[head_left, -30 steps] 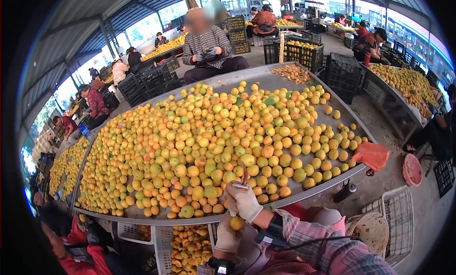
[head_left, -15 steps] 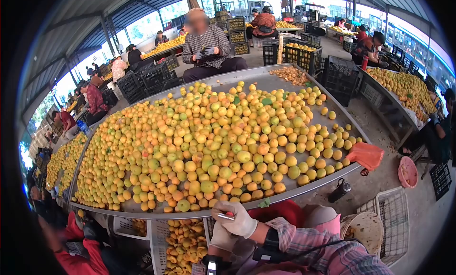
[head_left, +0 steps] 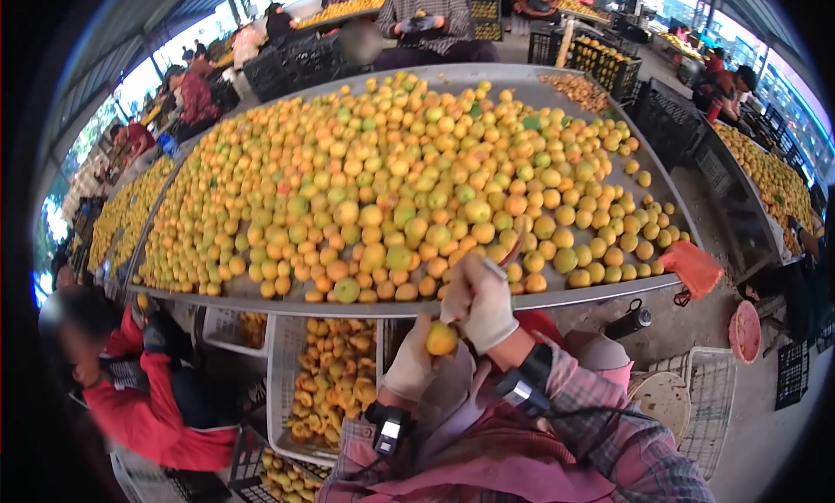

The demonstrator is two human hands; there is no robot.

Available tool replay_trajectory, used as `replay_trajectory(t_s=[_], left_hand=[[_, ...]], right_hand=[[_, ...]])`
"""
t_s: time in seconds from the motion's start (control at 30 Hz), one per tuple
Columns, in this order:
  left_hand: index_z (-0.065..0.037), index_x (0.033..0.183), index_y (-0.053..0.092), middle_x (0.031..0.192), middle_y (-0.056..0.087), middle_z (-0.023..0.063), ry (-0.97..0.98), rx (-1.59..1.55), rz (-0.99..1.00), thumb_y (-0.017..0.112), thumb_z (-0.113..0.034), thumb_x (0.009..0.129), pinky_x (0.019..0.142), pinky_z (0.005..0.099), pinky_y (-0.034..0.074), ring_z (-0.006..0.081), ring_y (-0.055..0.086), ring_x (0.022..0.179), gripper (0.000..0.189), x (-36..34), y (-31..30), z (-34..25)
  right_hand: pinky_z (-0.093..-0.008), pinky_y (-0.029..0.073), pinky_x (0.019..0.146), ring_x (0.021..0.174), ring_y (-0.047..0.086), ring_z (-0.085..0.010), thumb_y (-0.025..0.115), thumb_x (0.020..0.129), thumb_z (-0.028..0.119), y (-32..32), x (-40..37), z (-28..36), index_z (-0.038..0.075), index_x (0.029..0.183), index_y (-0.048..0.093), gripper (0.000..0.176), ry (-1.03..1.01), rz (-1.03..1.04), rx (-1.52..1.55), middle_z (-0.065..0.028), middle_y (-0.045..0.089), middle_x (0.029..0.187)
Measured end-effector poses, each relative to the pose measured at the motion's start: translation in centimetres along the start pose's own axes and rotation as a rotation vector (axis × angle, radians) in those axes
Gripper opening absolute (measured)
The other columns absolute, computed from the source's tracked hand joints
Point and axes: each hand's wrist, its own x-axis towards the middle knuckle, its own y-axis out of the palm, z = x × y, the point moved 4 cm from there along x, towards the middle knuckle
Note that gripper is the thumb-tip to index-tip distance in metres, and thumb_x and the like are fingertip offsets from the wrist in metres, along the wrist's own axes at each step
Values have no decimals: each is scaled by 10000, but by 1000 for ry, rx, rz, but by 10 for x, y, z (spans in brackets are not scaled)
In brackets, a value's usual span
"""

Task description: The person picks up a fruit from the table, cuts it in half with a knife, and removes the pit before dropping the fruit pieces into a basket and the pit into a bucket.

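Observation:
My left hand, in a pale glove, is closed around a yellow apricot just below the table's near rim. Right beside it, my gloved right hand is closed in a fist on a slim small knife, whose thin end points up over the fruit. The rest of the knife is hidden in the fist. Beyond both hands, a heap of whole apricots covers much of the metal table. Below and left of my hands, a white crate holds cut apricots.
An orange-red bag hangs at the table's right corner. A dark bottle, a pink basket and a round bucket stand at right. A person in red sits close on my left; another person sits across the table.
The view has tipped down. My hands, together before, are now slightly apart. An apricot now shows in my left hand, and the knife in my right hand points upward.

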Motion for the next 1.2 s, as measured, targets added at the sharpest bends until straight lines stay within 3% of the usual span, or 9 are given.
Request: replay_trajectory(t_s=[0.1,0.6,0.67,0.83,0.9,1.0,1.03,1.1,1.2], left_hand=[[-12,1126,463,924,572,184,170,253,-45,675,-71,761,744,412,484,403,571,858,426,0,0,-5],[-41,974,543,906,582,181,14,10,-109,635,-36,701,757,435,458,433,556,877,289,7,2,-9],[-43,1004,569,872,589,84,99,52,-101,575,64,683,706,315,474,254,577,776,338,9,-3,-19],[-44,1146,534,1007,611,143,-55,3,-64,658,-31,711,808,367,487,330,602,894,453,2,-3,-13],[-39,1162,525,1034,609,161,-44,49,-60,718,-99,702,818,378,488,354,604,935,502,2,-2,-4],[-37,1152,527,1040,605,161,-19,114,-60,756,-155,687,819,372,488,354,603,954,532,0,-2,-1],[-37,1152,527,1040,605,161,-20,114,-63,756,-155,687,819,372,488,354,603,954,532,-2,-1,-2],[-41,1138,556,989,633,130,-54,6,-86,712,-4,711,748,330,510,277,629,870,455,-6,0,-2],[-53,1155,558,1024,630,102,99,54,-112,716,-21,736,803,313,507,221,624,915,450,-9,-2,2]], right_hand=[[-291,374,445,407,303,-124,387,1005,291,1,4,-3,93,709,410,357,216,-40,372,18,292,536],[-283,304,364,360,293,-120,464,982,431,13,17,-24,127,677,424,433,200,91,227,32,281,490],[-281,342,374,364,342,-122,446,982,350,10,19,-26,75,709,456,388,210,81,211,14,328,473],[-276,368,434,408,415,-138,438,996,224,19,5,-12,57,725,479,320,153,182,24,6,369,496],[-280,339,423,432,412,-125,425,963,116,30,-2,-1,43,741,472,238,-249,265,-621,15,374,560],[-284,385,485,546,520,-133,459,905,22,34,-11,-2,25,814,532,117,-347,257,-610,-15,472,647],[-235,413,573,652,525,-56,565,836,-15,30,-15,-6,11,821,571,31,-112,202,-473,12,553,779],[-243,413,576,653,533,-77,572,825,-13,38,-23,-6,16,802,571,37,-127,223,-430,4,551,755],[-272,414,583,648,552,-163,583,790,-10,48,-29,2,24,765,575,43,-250,316,-508,-38,538,704]])
